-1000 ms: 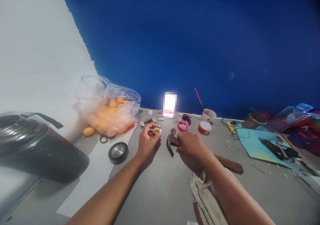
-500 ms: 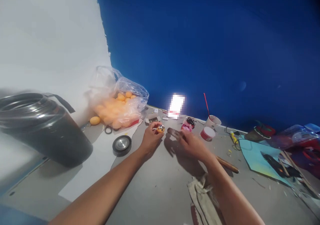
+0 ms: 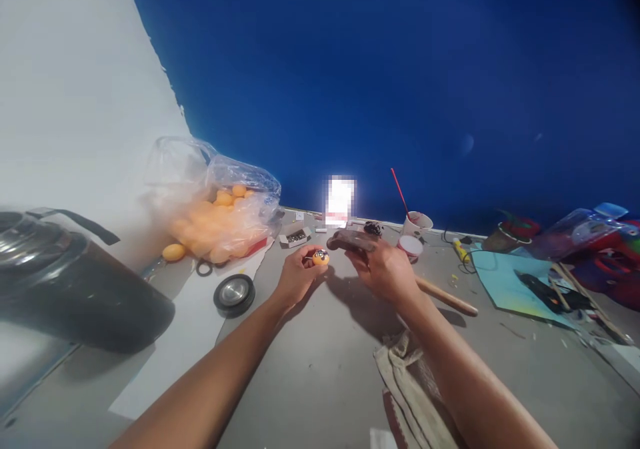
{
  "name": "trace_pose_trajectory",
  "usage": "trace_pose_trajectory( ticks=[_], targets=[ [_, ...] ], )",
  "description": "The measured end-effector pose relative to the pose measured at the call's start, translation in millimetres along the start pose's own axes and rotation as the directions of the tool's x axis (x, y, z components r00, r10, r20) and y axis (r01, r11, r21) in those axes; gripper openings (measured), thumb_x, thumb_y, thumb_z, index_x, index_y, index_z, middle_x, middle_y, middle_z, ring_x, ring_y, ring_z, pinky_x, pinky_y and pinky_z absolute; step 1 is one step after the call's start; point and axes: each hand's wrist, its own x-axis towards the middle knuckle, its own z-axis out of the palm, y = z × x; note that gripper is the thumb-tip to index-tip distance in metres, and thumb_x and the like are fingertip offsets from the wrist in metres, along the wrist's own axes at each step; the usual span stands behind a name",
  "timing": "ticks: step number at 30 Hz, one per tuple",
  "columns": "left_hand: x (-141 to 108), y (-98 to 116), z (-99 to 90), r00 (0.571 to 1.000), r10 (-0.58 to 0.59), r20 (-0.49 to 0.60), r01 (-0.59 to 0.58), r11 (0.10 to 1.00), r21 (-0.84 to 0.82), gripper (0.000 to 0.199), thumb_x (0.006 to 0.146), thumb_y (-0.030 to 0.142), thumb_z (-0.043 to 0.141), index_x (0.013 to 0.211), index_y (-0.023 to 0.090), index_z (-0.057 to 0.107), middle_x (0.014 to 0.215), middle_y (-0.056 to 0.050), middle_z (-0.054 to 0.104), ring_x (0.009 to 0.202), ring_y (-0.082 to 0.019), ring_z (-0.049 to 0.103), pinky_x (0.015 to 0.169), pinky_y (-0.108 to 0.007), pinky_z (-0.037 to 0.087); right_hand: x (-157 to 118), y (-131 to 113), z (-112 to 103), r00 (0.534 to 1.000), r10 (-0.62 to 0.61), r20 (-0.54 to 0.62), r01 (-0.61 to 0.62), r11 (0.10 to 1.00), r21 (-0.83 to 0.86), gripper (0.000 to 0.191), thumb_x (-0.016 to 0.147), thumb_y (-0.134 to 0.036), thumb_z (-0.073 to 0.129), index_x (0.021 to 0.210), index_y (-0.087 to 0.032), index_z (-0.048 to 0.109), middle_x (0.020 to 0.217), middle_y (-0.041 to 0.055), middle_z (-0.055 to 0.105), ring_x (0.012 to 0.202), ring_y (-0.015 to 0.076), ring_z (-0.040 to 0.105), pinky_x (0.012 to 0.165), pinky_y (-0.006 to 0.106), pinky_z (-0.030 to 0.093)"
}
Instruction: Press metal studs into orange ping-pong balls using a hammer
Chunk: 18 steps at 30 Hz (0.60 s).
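My left hand (image 3: 295, 277) is closed around a small orange ball (image 3: 321, 260), holding it low over the table. Shiny dark and silvery spots cover the ball's upper side. In my right hand (image 3: 393, 270) is a hammer (image 3: 353, 240), gripped near its dark head. Its wooden handle sticks out to the right past my wrist. The hammer head hangs just beyond and to the right of the ball, apart from it. Behind my left hand sits a small open box (image 3: 295, 238) of shiny metal pieces.
A clear bag of orange balls (image 3: 210, 219) and a large dark bottle (image 3: 85, 289) stand left. A round lid (image 3: 234, 294) lies nearer. Beyond my right hand are a cup with a red stick (image 3: 417, 222) and a tub (image 3: 410, 246). A cloth (image 3: 410, 382) lies in front.
My right hand has lifted the hammer, its head now higher above the table. My left hand keeps the ball in about the same place. The view has shifted a little to the right.
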Motion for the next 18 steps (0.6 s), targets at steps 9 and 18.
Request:
trace_pose_trajectory(
  ticks=[9,18],
  targets=[
    [0,-5,3.7,0.998,0.059,0.034,-0.06,0.998,0.006,0.04,0.062,0.019,0.082,0.101,0.018,0.075,0.079,0.0,0.072,0.066,-0.014,0.06,0.062,-0.025,0.046,1,5,-3,0.999,0.021,-0.04,-0.019,0.999,0.05,0.034,0.099,-0.042,0.056,0.116,-0.02,0.076,0.104,0.015,0.078,0.089,0.0287,0.072,0.073,0.034,0.047],
    [2,-7,1.3,0.995,0.074,0.071,-0.07,0.996,-0.055,0.041,0.063,0.021,0.083,0.102,0.018,0.071,0.08,0.001,0.068,0.065,-0.011,0.056,0.063,-0.024,0.044,-1,2,1,0.999,-0.026,0.018,0.025,0.999,0.038,0.032,0.098,-0.04,0.057,0.114,-0.019,0.076,0.104,0.0144,0.079,0.087,0.0275,0.072,0.071,0.032,0.047]
  ],
)
